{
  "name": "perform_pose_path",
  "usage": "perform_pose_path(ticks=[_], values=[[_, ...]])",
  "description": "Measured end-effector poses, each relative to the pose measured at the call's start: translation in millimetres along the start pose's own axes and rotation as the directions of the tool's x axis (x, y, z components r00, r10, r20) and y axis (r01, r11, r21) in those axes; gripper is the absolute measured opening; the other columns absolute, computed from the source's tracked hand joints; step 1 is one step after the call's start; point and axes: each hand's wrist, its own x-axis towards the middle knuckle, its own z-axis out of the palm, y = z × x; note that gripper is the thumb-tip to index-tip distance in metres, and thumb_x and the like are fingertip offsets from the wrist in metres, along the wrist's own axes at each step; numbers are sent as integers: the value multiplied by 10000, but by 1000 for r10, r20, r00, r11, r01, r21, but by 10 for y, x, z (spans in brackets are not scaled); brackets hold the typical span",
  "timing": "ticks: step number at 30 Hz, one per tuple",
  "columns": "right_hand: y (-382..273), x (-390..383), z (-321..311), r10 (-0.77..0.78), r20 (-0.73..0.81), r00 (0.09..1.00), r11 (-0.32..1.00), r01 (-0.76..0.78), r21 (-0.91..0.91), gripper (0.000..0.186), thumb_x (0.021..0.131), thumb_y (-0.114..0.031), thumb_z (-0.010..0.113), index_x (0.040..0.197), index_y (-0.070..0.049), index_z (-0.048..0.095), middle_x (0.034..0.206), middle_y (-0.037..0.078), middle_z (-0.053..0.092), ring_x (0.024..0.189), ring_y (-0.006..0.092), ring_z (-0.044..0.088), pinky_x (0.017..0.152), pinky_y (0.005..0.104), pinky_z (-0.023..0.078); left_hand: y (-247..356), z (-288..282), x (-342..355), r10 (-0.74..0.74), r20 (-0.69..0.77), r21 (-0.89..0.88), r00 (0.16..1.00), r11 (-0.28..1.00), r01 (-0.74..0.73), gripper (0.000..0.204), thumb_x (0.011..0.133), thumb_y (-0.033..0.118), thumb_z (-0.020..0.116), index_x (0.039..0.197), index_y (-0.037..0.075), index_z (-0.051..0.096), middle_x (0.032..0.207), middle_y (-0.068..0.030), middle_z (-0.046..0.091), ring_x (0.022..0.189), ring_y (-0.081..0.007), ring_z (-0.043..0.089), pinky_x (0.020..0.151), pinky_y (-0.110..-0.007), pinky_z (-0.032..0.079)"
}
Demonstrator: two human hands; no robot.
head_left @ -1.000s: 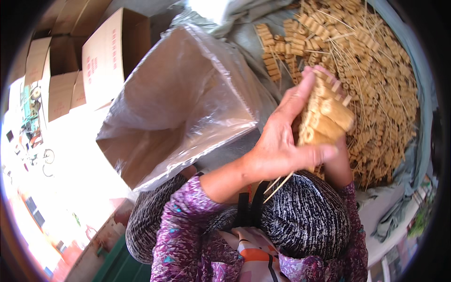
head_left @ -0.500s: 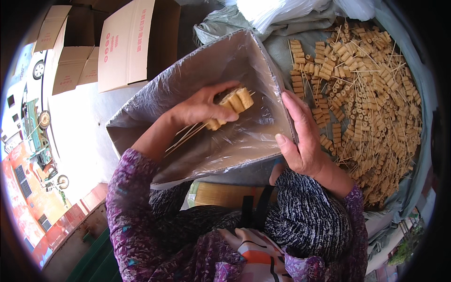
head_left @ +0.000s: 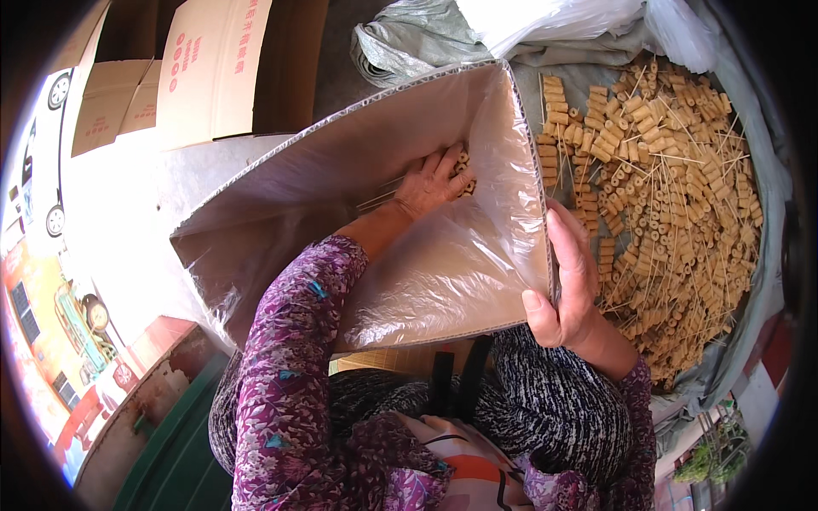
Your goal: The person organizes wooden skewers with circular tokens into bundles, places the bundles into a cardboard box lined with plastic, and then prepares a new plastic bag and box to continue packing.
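Note:
A cardboard box (head_left: 298, 157) lined with clear plastic film (head_left: 443, 272) sits tilted before me. Deep inside, near its far right corner, my left hand (head_left: 430, 185) has its fingers curled over a bunch of skewers (head_left: 465, 175) threaded with tan, hollow rolls. Their thin sticks point left past my wrist, and most of the rolls are hidden by the fingers. My right hand (head_left: 569, 285) grips the right wall of the box, thumb on the inner side and fingers outside.
A big heap of similar skewers (head_left: 673, 204) lies on a grey-green sheet (head_left: 771, 213) at the right. Open cardboard boxes (head_left: 213, 68) stand at the upper left. White plastic (head_left: 554, 19) lies at the top. Beneath the box is a wooden-looking seat or board (head_left: 409, 356).
My left hand has carried the skewers down and to the right, into the box's corner. The box has tilted and shifted slightly, with my right hand still on its wall.

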Motion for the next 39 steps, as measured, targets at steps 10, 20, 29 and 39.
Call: perform_pose_path(ticks=[10, 20, 29, 39], values=[[123, -10, 30, -24, -37, 999, 998, 26, 56, 662, 845, -306, 603, 1367, 69, 446, 1344, 277, 506, 1155, 405, 558, 991, 444, 442, -139, 141, -42, 79, 201, -380, 976, 925, 3, 635, 851, 427, 586, 1418, 185, 431, 1567, -140, 196, 1450, -351, 184, 1154, -513, 232], [227, -95, -46, -53, 11, 999, 999, 53, 5, 687, 891, -370, 563, 1377, 97, 431, 1345, 290, 497, 1137, 379, 579, 944, 430, 477, 55, -89, 31, -8, 336, -336, 942, 933, 128, 667, 901, 333, 552, 1508, 255, 287, 1580, -73, 162, 1408, -361, 245, 1151, -452, 283], [196, -88, -89, -26, -3, 1000, 999, 26, -24, 658, 909, -367, 537, 1362, 101, 443, 1321, 274, 524, 1100, 370, 602, 925, 419, 491, 176, -313, 148, -70, 513, -328, 855, 905, 271, 663, 885, 405, 559, 1486, 242, 331, 1544, -90, 213, 1418, -353, 222, 1150, -446, 280], [472, -386, -229, 369, -160, 916, 904, -313, 292, 525, 992, -307, 536, 1387, 26, 442, 1267, 192, 600, 1177, 263, 586, 1025, 374, 449, -249, -216, 79, -8, 402, -601, 916, 752, 270, 818, 899, 370, 620, 1539, 95, 193, 1538, -232, 278, 1420, -372, 290, 1164, -386, 252]])
